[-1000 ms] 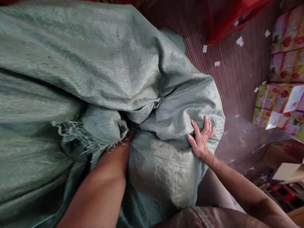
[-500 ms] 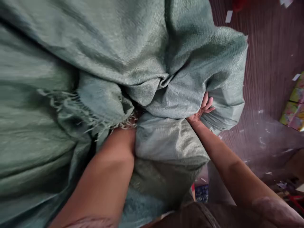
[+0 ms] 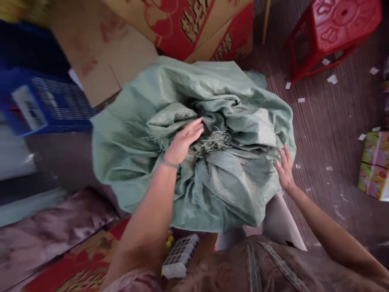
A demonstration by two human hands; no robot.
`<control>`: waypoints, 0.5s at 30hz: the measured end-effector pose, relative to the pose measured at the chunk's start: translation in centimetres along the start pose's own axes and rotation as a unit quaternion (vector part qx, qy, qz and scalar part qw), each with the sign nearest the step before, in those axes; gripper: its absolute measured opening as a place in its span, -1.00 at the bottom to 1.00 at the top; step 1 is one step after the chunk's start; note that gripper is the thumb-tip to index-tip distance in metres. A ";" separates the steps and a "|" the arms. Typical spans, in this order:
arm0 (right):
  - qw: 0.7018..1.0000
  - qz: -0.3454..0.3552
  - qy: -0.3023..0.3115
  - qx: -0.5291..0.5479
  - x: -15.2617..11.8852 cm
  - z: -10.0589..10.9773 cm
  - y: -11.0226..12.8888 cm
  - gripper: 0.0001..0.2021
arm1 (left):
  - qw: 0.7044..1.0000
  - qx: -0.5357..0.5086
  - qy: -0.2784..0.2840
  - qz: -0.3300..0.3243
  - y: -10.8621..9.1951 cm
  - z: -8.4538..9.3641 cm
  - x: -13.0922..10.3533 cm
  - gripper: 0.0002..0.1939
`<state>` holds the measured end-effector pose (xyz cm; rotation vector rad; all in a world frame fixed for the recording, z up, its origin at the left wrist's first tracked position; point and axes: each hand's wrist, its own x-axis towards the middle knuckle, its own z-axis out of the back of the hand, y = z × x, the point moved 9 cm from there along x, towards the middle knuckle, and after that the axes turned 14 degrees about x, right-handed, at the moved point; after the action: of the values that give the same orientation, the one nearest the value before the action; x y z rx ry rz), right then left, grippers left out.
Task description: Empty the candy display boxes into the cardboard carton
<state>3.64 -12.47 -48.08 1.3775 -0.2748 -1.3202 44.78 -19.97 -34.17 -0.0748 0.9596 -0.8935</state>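
Note:
A large grey-green woven sack [image 3: 237,182] lies bunched in front of me, its frayed edges gathered near the middle. Over that gathered part is my left hand [image 3: 184,140], fingers stretched out, with a thin band at the wrist. At the sack's right side, my right hand [image 3: 285,168] rests against the cloth with its fingers spread. Neither hand grips anything. What the sack contains is hidden.
Red and tan cardboard boxes [image 3: 203,30] stand behind the sack. A red plastic stool [image 3: 346,24] is at the upper right, a blue basket [image 3: 60,101] at the left, and a colourful package [image 3: 375,164] at the right. Paper scraps dot the floor [image 3: 328,134].
The sack now sits lower and whole in view, with boxes and stool showing behind it. My left hand has come out from under the cloth, and my right hand is on its outer side.

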 end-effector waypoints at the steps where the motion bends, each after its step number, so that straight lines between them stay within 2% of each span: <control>1: 0.998 0.055 0.000 -0.005 -3.3 0.6 1.6 -0.29 | 1.000 0.016 -0.013 0.000 0.4 2.0 -3.6 -0.35; 2: 0.994 0.110 0.006 -0.011 -6.7 0.4 3.3 -0.25 | 0.995 0.077 -0.062 0.001 1.3 4.4 -7.3 -0.41; 3: 0.988 0.154 0.021 -0.016 -9.8 -0.5 4.9 -0.21 | 0.974 0.172 -0.145 0.001 2.4 7.2 -11.3 -0.46; 4: 0.981 0.187 0.042 -0.025 -12.5 -2.3 6.4 -0.18 | 0.936 0.266 -0.230 0.012 3.9 9.7 -15.2 -0.44; 6: 0.969 0.232 0.066 -0.049 -15.7 -6.9 9.5 -0.21 | 0.873 0.387 -0.291 0.067 8.5 11.9 -20.9 -0.26; 7: 0.967 0.236 0.067 -0.064 -16.1 -9.5 10.8 -0.27 | 0.863 0.411 -0.275 0.109 11.7 11.9 -22.3 -0.18; 9: 0.970 0.218 0.049 -0.093 -14.6 -14.3 12.8 -0.38 | 0.859 0.437 -0.196 0.183 18.1 10.3 -22.6 -0.14; 11: 0.972 0.205 0.020 -0.109 -11.8 -18.1 14.3 -0.48 | 0.850 0.456 -0.136 0.224 22.8 8.1 -20.8 -0.21; 13: 0.971 0.203 0.015 -0.125 -9.0 -21.4 15.1 -0.59 | 0.841 0.468 -0.130 0.237 25.6 6.6 -17.9 -0.29; 15: 0.971 0.176 0.053 -0.154 -6.6 -24.7 15.0 -0.71 | 0.844 0.459 -0.141 0.239 27.4 6.2 -15.1 -0.31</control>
<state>28.58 1.12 -39.57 1.0745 -0.2193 -0.9469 62.65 6.35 -31.86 0.8051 0.1736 -0.7605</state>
